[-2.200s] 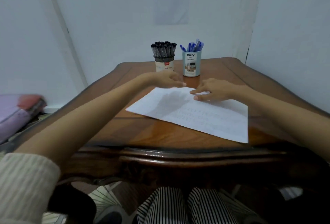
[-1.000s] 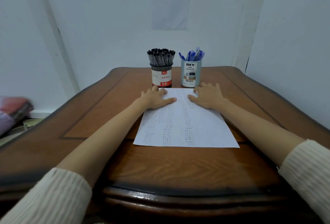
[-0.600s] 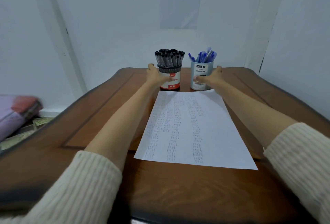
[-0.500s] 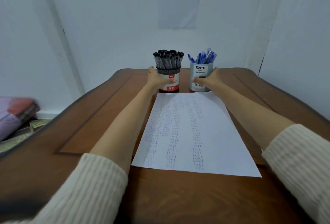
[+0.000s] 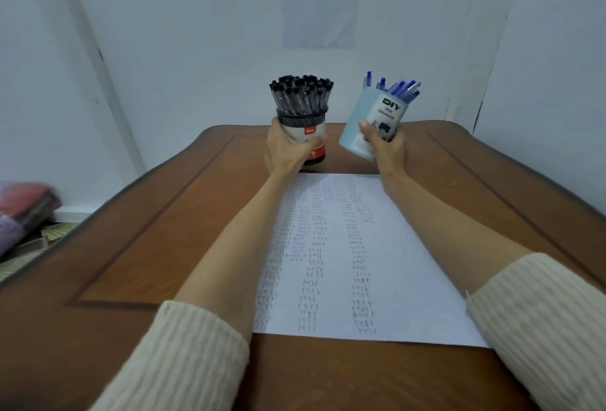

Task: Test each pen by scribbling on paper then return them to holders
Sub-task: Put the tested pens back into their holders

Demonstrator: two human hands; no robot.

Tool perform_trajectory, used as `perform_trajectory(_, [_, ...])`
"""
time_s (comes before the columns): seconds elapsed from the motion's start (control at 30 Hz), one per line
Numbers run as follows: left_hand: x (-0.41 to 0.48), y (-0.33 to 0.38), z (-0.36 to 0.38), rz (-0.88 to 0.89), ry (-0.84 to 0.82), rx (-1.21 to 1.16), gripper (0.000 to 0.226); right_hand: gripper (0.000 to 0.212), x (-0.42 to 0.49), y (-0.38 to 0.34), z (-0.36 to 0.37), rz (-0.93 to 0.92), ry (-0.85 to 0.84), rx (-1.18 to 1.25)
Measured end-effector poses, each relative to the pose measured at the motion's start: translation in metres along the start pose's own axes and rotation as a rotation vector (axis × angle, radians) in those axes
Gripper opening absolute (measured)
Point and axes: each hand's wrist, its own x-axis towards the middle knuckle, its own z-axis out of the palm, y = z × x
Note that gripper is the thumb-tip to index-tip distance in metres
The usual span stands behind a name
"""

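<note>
A white sheet of paper (image 5: pixel 354 256) with columns of small pen marks lies on the wooden table (image 5: pixel 157 240) in front of me. My left hand (image 5: pixel 285 151) grips a dark mesh holder (image 5: pixel 306 130) with a white and red label, packed with black pens (image 5: pixel 300 92). It stands upright at the paper's far edge. My right hand (image 5: pixel 385 148) grips a light blue holder (image 5: pixel 373 118) marked DIY, lifted off the table and tilted to the right. Several blue pens (image 5: pixel 398 87) stick out of it.
White walls close in behind and to the right of the table. A printed sheet (image 5: pixel 319 0) hangs on the back wall. Folded pink and purple cloth (image 5: pixel 23 210) lies on the floor at the far left. The table's raised dark edge runs around the top.
Both hands left the paper, reached forward and took hold of the two holders. The right hand has since lifted the blue holder and tilted it to the right.
</note>
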Motion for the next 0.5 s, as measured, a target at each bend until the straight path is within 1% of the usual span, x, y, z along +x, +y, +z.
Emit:
perform_trajectory(0.07, [-0.001, 0.006, 0.0, -0.025, -0.007, 0.001, 0.072, 0.047, 0.0, 0.001, -0.003, 0.042, -0.047, 0.041])
perform_trajectory(0.13, [-0.001, 0.008, -0.002, -0.053, -0.052, 0.001, 0.068, 0.053, 0.001, 0.0, -0.002, 0.058, -0.073, 0.04])
perform_trajectory(0.2, [0.0, 0.007, -0.008, -0.062, -0.146, 0.038, 0.069, 0.06, 0.002, 0.001, -0.002, 0.073, -0.099, 0.037])
perform_trajectory(0.27, [-0.002, 0.006, -0.016, -0.062, -0.267, 0.053, 0.073, 0.062, 0.002, 0.002, -0.002, 0.079, -0.119, 0.032])
perform_trajectory(0.33, [-0.008, 0.006, -0.021, -0.057, -0.346, 0.042, 0.082, 0.062, 0.001, 0.001, -0.002, 0.075, -0.129, 0.018])
perform_trajectory(0.4, [-0.012, 0.007, -0.021, -0.036, -0.368, 0.032, 0.084, 0.062, 0.0, 0.0, -0.001, 0.065, -0.123, -0.013])
perform_trajectory(0.5, [-0.014, 0.005, -0.019, -0.064, -0.376, 0.001, 0.089, 0.066, -0.005, -0.006, -0.005, 0.038, -0.098, -0.091])
